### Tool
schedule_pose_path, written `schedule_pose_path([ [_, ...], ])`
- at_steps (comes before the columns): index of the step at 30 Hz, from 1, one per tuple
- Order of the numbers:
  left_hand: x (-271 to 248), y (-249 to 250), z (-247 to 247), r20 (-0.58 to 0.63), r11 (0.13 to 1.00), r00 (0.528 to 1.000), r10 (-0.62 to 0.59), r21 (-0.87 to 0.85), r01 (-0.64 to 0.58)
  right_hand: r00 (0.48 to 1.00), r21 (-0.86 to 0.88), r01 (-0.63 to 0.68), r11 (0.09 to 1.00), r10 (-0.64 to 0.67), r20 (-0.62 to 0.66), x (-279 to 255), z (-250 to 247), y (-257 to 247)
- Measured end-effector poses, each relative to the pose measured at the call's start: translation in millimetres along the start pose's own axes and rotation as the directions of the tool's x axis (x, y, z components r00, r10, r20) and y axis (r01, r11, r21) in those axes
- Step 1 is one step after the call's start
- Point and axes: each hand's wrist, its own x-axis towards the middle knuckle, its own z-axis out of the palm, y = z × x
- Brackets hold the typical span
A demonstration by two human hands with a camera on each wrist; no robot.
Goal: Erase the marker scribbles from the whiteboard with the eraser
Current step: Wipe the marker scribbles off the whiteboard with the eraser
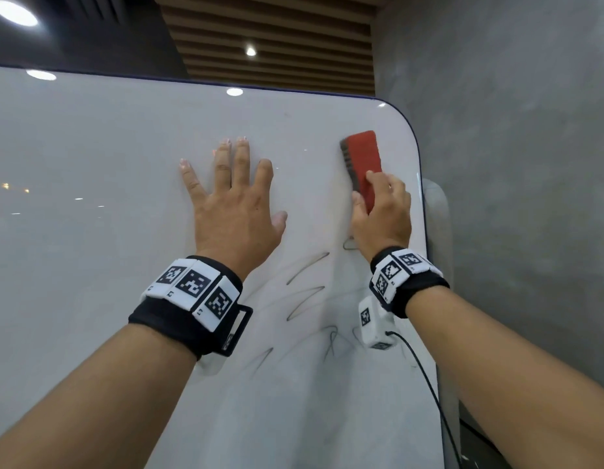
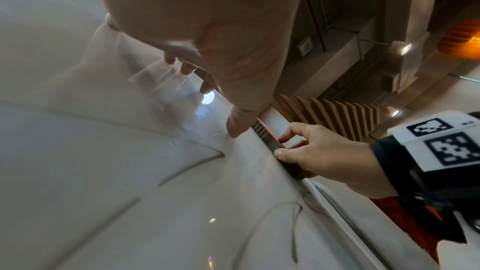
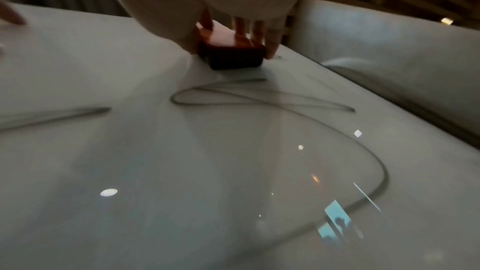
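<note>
A white whiteboard [image 1: 91, 164] fills the head view, its rounded top right corner near the wall. My right hand [image 1: 381, 211] grips a red eraser [image 1: 363, 160] with a dark felt side, pressed flat on the board near that corner. The same eraser [image 3: 231, 52] shows under my fingers in the right wrist view, and as the eraser [image 2: 270, 141] edge-on in the left wrist view. My left hand [image 1: 233, 194] lies flat on the board, fingers spread, left of the eraser. Grey marker scribbles [image 1: 304, 292] run below both hands; the scribbles [image 3: 259, 98] loop just behind the eraser.
A grey concrete wall [image 1: 513, 164] stands close to the board's right edge. A pale rounded frame piece [image 1: 437, 204] sits behind that edge. A black cable [image 1: 429, 384] hangs from my right wrist camera across the board's lower right.
</note>
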Motion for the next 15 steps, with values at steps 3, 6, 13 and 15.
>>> schedule_pose_path([
  [3,0,2,1,-0.003,1.0,1.0,-0.004,-0.006,0.004,0.999,-0.043,0.043,0.998,-0.042,0.027,-8,-1,-11],
  [6,0,4,2,-0.018,1.0,1.0,-0.013,-0.015,0.013,0.957,-0.036,0.278,0.96,-0.274,0.091,-22,-1,-11],
  [13,-1,2,1,-0.002,1.0,1.0,-0.015,-0.015,0.015,0.998,-0.005,-0.058,0.998,0.058,-0.001,-4,4,3],
  [15,-1,3,2,-0.007,1.0,1.0,-0.015,-0.019,0.015,1.0,-0.02,-0.004,1.0,0.004,-0.002,-9,3,-5],
])
